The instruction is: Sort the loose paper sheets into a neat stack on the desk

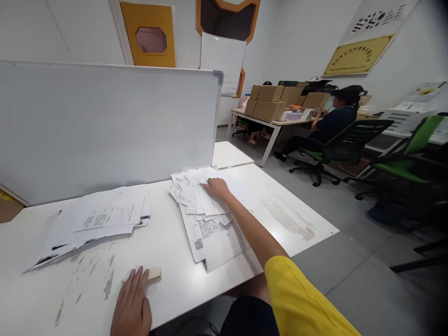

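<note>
My right hand [216,187] reaches forward and rests flat, fingers spread, on top of a fanned pile of small printed papers [196,198] on the white table [280,186]. Under that pile lie larger printed sheets [213,238]. My left hand [132,303] lies flat on the table near the front edge, fingertips touching a small beige eraser-like block [154,273]. A second stack of printed sheets [94,219] sits to the left, untouched.
A whiteboard [105,126] stands upright along the back of the table. To the right, a person sits in an office chair [343,149] at a desk stacked with cardboard boxes [269,105]. Green chairs [413,163] stand at the far right over grey floor.
</note>
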The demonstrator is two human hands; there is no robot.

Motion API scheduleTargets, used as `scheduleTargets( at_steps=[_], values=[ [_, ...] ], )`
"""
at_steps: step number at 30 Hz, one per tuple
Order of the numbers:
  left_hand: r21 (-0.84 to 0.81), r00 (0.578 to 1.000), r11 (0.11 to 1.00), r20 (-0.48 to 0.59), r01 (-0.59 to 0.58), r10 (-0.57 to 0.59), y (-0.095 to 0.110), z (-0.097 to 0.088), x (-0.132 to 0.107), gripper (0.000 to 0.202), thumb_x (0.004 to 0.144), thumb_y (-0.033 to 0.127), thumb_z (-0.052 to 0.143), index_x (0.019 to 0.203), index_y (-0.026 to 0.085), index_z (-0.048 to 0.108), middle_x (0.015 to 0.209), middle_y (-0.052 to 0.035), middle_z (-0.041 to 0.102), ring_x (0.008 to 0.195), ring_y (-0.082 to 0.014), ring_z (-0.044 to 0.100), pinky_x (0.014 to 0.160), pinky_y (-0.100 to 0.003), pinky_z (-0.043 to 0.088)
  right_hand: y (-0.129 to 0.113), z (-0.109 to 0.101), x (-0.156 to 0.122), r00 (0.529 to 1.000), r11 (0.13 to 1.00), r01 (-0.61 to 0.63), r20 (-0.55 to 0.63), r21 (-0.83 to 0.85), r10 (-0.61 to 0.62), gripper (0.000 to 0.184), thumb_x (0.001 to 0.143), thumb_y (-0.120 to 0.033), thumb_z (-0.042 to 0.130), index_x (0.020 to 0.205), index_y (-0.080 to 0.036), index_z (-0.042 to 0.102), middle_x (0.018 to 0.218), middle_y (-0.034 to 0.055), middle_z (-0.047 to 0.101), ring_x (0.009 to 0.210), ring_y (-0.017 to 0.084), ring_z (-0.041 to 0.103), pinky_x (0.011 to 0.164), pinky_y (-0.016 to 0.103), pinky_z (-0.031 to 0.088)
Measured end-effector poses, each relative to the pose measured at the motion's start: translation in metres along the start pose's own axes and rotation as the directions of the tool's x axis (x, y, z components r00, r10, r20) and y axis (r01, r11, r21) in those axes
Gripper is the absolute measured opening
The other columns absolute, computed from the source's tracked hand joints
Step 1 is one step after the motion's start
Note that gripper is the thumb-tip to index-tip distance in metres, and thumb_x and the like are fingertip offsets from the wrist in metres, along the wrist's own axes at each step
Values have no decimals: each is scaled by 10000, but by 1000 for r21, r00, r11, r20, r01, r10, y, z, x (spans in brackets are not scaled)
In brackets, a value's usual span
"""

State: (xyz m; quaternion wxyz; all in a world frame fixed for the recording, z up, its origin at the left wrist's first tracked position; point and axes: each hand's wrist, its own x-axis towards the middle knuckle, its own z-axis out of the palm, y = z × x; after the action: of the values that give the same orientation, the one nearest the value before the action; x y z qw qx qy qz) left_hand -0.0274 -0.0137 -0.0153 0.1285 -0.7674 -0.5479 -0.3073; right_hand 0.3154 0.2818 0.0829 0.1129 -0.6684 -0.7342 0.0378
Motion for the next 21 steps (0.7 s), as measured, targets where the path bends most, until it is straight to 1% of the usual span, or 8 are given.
scheduleTargets(
  at_steps=[3,7,9,13,16,19,20,21],
  values=[
    [6,1000,1000,0,8,-8,1,-1,-1,670,912,160,400,1565,241,275,1507,-52,492,1478,-200,339,1259,-403,215,8,-1,-5,1000,999,4,2,46,-4,389,1025,-367,348,1254,-139,564,1068,159,737,998,282,671,811,327,425],
    [5,1000,1000,-13,7,-7,2,-1,0,673,911,168,400,1566,261,274,1489,-53,516,1465,-217,367,1244,-427,257,18,0,-16,1000,989,-1,-8,147,2,445,1004,-306,345,1417,-167,436,1068,124,738,944,258,671,737,296,416],
    [1,1000,1000,-17,10,-10,2,-1,0,678,908,169,409,1565,267,276,1481,-56,525,1457,-225,383,1239,-437,272,21,0,-21,1000,978,-13,-19,207,17,421,969,-274,375,1357,-167,497,1045,124,733,904,257,661,709,294,408],
    [-15,999,1000,-36,-6,6,1,-1,2,688,901,158,428,1566,256,281,1465,-67,541,1459,-225,382,1246,-424,257,23,-1,-29,994,932,-48,-78,359,81,321,883,-213,384,1104,-180,614,888,88,703,779,238,612,667,294,396],
    [-14,998,1000,-55,-23,22,2,-2,2,693,898,149,441,1565,249,286,1459,-71,549,1461,-224,380,1248,-412,253,18,-6,-39,977,859,-53,-152,509,150,314,844,-207,323,982,-201,605,832,45,659,735,206,570,647,282,407],
    [-7,998,999,-58,-35,35,2,-3,3,691,896,142,451,1563,228,294,1459,-85,547,1467,-227,369,1252,-407,239,7,-19,-59,949,775,-31,-225,631,220,333,824,-222,290,979,-190,583,861,41,639,765,187,563,665,277,436],
    [-5,998,999,-57,-38,38,3,-3,3,693,896,141,453,1565,223,291,1459,-88,546,1469,-227,365,1252,-406,238,3,-26,-68,936,716,-1,-251,698,247,325,828,-240,302,986,-188,581,860,38,634,771,182,564,675,278,446],
    [-3,998,999,-55,-42,42,3,-3,3,695,896,143,455,1566,222,288,1457,-89,547,1470,-227,363,1250,-404,239,-2,-34,-79,919,618,51,-279,785,280,300,834,-264,334,986,-190,583,850,30,630,773,177,566,687,280,457]
  ],
)
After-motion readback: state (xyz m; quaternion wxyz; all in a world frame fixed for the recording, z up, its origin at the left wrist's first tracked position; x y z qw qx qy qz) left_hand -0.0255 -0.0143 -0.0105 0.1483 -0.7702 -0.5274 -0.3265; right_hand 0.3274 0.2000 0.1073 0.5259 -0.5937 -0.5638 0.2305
